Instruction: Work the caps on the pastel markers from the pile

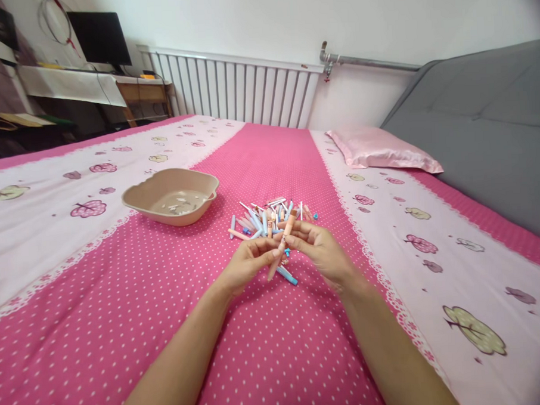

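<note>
Both my hands meet over a pink polka-dot bed sheet, just in front of a pile of small pens and pen parts in orange, blue and white. My left hand and my right hand are closed in a pinch on one slim orange pen, which runs slanted between them. A blue pen lies on the sheet right under my hands.
A beige plastic basin holding a few small bits sits to the left of the pile. A pink pillow lies at the back right beside a grey headboard. A white radiator and a desk with a monitor stand beyond the bed.
</note>
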A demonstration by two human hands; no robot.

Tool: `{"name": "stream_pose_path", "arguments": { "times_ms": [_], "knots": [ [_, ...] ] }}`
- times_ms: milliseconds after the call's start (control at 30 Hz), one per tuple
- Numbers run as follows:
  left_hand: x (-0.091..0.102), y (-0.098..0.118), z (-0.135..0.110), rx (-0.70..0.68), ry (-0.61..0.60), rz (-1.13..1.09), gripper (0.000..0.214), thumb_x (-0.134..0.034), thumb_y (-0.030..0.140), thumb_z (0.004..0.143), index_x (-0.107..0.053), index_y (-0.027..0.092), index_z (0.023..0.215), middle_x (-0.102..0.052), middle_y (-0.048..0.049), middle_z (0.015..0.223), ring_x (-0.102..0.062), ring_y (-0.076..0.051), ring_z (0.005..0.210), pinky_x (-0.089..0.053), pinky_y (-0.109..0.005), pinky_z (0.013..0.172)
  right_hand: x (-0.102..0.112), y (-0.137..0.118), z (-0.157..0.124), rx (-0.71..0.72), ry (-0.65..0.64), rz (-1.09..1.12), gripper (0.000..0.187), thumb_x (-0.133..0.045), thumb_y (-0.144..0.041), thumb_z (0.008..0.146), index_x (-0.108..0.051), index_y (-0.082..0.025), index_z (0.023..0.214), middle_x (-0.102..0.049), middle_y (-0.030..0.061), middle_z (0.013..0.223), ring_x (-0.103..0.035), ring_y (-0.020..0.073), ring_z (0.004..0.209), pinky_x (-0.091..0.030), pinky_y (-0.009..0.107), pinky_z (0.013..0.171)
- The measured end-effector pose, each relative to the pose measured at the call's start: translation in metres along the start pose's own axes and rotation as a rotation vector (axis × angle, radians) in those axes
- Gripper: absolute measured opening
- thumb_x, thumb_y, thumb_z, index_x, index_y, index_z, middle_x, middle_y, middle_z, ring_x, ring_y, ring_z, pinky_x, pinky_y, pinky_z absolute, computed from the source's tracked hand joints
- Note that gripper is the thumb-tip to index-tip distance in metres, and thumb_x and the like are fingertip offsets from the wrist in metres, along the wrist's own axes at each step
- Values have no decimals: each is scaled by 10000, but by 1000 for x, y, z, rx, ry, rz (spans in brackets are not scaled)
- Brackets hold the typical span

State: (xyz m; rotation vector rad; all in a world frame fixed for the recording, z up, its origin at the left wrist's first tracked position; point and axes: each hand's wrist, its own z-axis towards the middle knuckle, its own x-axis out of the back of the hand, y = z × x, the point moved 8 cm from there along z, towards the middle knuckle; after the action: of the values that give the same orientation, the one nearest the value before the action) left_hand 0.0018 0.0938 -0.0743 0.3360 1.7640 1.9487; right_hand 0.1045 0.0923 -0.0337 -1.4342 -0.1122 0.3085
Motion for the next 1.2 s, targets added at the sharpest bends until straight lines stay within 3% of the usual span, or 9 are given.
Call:
{"name": "stream_pose_path", "arguments": {
  "times_ms": [567, 767, 933, 1033, 1200],
  "knots": [
    [-5, 5, 0, -32, -33, 2, 255, -628, 362, 776, -621, 117, 846, -570, 16, 452, -500, -87, 436, -371, -241, 599, 9, 8, 2, 10, 114, -97, 268, -756, -337, 625, -636, -157, 783, -652, 21, 726, -604, 141, 689, -469, 270, 669],
    [-7, 7, -1, -25, -50, -23, 241, -624, 349, 782, -637, 114, 836, -573, 11, 454, -521, -93, 472, -392, -243, 643, 5, 11, 1, -30, 112, -21, 431, -759, -326, 637, -596, -184, 1011, -671, 32, 830, -626, 163, 752, -482, 300, 717],
    [0, 1, 0, 49, 11, -115, 252, -658, 334, 749, -667, 110, 865, -660, -42, 674, -590, -115, 593, -434, -233, 628, -3, 6, 0, -41, 3, 120, 333, -611, -320, 803, -566, -222, 1118, -638, 52, 1096, -597, 156, 962, -426, 307, 892],
    [1, -6, 1, 88, -1, -142, 263, -665, 343, 740, -678, 119, 877, -678, -72, 795, -618, -147, 705, -459, -237, 637, -3, 6, 0, -49, -20, 141, 349, -614, -281, 800, -556, -231, 1141, -658, 49, 1061, -601, 162, 959, -436, 312, 872],
    [2, -9, 0, 87, -19, -147, 251, -658, 336, 750, -679, 122, 879, -668, -65, 773, -610, -138, 709, -466, -238, 657, -2, 10, 0, -83, 12, 144, 363, -674, -256, 737, -583, -215, 1086, -688, 51, 949, -627, 182, 899, -473, 320, 792]
  ]
}}
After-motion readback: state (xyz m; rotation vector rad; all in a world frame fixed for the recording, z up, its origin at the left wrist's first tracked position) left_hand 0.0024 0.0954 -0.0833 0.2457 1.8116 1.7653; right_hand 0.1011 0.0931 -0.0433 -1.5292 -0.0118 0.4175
